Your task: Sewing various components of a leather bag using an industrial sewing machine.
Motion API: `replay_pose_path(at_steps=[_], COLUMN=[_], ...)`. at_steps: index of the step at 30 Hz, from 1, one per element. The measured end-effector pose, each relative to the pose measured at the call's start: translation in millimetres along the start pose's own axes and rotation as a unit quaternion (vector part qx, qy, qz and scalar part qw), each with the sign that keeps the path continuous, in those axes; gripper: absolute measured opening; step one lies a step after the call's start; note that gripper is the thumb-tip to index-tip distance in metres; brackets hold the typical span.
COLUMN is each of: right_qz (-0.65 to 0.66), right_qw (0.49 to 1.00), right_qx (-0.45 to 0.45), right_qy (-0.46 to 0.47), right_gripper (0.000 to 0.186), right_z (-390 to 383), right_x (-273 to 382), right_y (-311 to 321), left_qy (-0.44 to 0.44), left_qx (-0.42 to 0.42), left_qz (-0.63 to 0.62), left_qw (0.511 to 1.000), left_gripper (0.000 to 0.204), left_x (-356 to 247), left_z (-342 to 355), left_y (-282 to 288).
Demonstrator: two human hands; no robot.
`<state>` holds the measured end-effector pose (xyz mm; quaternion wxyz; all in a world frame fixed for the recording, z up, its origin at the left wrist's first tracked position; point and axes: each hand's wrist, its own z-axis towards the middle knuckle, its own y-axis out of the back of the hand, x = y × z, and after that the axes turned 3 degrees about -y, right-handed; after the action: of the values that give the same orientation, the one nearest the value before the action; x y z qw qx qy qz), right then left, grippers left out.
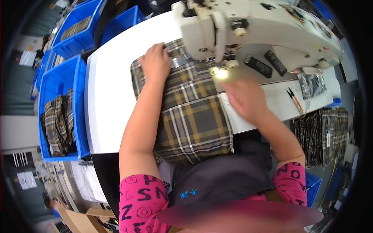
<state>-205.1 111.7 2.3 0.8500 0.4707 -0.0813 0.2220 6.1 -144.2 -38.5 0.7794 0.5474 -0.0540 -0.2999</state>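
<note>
Our left hand (156,63) lies flat on checked cloth (194,120); our right hand (246,100) is too blurry to tell. Left of both, a blue bin (81,112) holds checked pieces (58,126).

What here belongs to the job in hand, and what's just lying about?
In use:
- plaid fabric, under the left hand
- sewing machine, lamp lit, right hand nearby

Seemingly lying about:
- orange-handled snips
- two black pieces
- clear plastic packet

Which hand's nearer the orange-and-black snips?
Right. The right hand is to the left of the snips, apart from them; the left hand rests on the plaid fabric, much farther left.
</note>
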Motion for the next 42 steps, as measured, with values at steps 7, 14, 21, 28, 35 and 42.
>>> replay_pose_path(at_steps=[7,14,21,28,35,42], right_qz=[0.149,0.451,0.453,0.492,0.256,-0.222], right_qw=[0.976,0.773,0.725,0.760,0.895,0.867], right_qx=[-0.150,0.251,0.355,0.157,-0.109,-0.095], right_qy=[-0.056,-0.369,-0.378,-0.394,-0.349,-0.436], right_gripper=[0.016,0.075,0.080,0.045,0.041,0.046], right_z=[-134.1,-179.7,-146.7,-163.4,-216.4,-235.6], right_x=[48.2,61.2,83.3,49.1,-30.9,-101.7], right_y=[-10.5,-69.0,-84.6,-32.6,170.5,417.6], left_qy=[0.055,0.068,0.144,0.268,0.108,0.030], left_qx=[-0.055,-0.012,-0.003,0.043,0.360,0.517], left_qz=[-0.002,0.084,0.103,-0.159,-0.405,-0.452], left_qw=[0.997,0.994,0.984,0.949,0.834,0.726], left_gripper=[0.038,0.043,0.043,0.027,0.037,0.032], left_x=[62.1,111.0,94.4,137.2,-54.0,-309.3], left_z=[-3.8,-27.5,-67.6,-111.9,-147.0,-143.1], left_y=[5.8,12.5,36.2,68.8,131.2,136.7])
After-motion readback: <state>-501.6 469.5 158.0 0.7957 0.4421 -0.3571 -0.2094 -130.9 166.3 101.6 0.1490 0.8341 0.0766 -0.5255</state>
